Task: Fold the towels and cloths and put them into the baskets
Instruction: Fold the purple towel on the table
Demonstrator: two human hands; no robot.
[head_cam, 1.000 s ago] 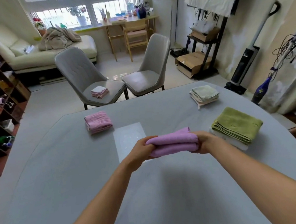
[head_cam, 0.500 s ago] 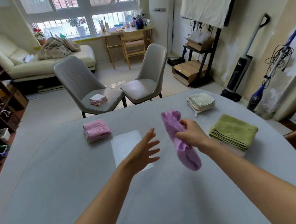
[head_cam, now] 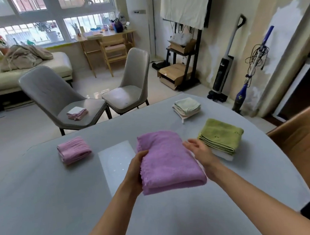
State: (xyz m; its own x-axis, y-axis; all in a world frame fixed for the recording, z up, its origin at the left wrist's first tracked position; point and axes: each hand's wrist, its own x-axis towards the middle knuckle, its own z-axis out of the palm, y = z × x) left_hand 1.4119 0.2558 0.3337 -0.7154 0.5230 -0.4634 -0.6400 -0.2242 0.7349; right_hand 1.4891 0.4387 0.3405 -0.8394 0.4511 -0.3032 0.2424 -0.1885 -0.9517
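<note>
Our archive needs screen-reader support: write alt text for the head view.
A person's left hand grips a folded purple towel over a grey table, the open right hand at its other edge. Folded pink, green and pale towels lie around it.

A plain purple towel (head_cam: pixel 169 160), ribbed pink cloth (head_cam: pixel 74 149), olive-green towel (head_cam: pixel 221 135), grey table (head_cam: pixel 43 196).
</note>
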